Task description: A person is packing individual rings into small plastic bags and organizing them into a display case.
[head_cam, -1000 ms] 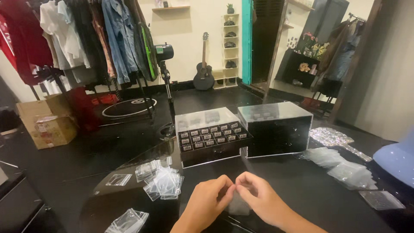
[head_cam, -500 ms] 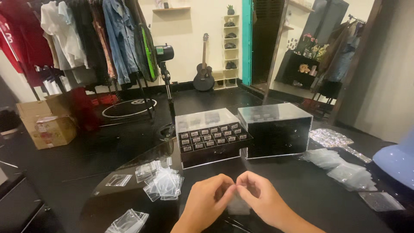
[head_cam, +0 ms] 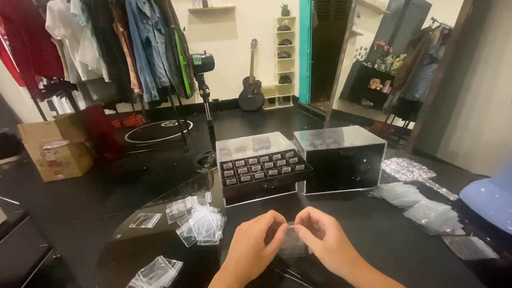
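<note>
A dark glass table [head_cam: 373, 234] fills the lower half of the view, with a black floor beyond it. On the table stand two clear acrylic display cases: the right case [head_cam: 341, 160] has dark sides, and the left case [head_cam: 261, 166] shows a tilted black tray with rows of small labelled compartments. A pale blue rounded object [head_cam: 493, 194] sits at the table's right edge. Behind, a clothes rack [head_cam: 106, 48] hangs with shirts and jackets, a cardboard box [head_cam: 56, 146] rests on the floor at left, and a guitar [head_cam: 251, 88] leans against the far wall. A heap of small clear plastic bags [head_cam: 200, 224] lies left of the hands, and more flat clear bags [head_cam: 421, 205] are spread on the right.

Near the bottom edge, the left hand [head_cam: 253, 248] and the right hand [head_cam: 325, 242] meet just above the table. Both are closed in a pinch, thumbs and fingertips gripping the top edge of one small clear zip bag [head_cam: 292, 242], which hangs between them.
</note>
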